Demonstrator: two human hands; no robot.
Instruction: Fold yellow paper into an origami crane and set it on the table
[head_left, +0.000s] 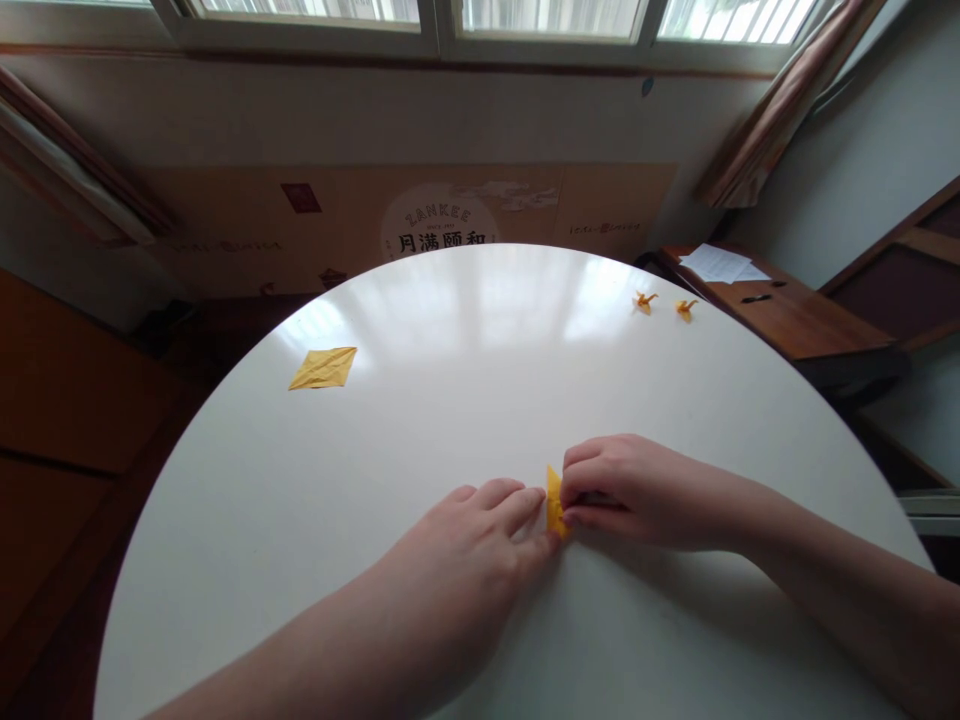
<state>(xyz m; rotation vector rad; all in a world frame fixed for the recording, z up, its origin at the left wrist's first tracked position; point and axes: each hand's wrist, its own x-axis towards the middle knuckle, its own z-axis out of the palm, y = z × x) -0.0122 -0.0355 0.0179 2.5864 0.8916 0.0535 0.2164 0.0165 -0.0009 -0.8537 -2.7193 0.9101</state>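
A small folded piece of yellow origami paper (555, 503) is on the white table between my two hands. My left hand (491, 530) comes in from the lower left, its index fingertip at the paper's left edge and its thumb at the near end. From the right, my right hand (619, 490) pinches the paper's right side between thumb and fingers. Part of the paper is hidden behind the fingertips.
A creased yellow paper square (324, 368) lies at the left of the round white table (420, 430). Two folded paper cranes, one crane (644, 301) left of the other crane (685, 310), stand near the far right edge. Beyond is a wooden desk (832, 320) with white papers (720, 264).
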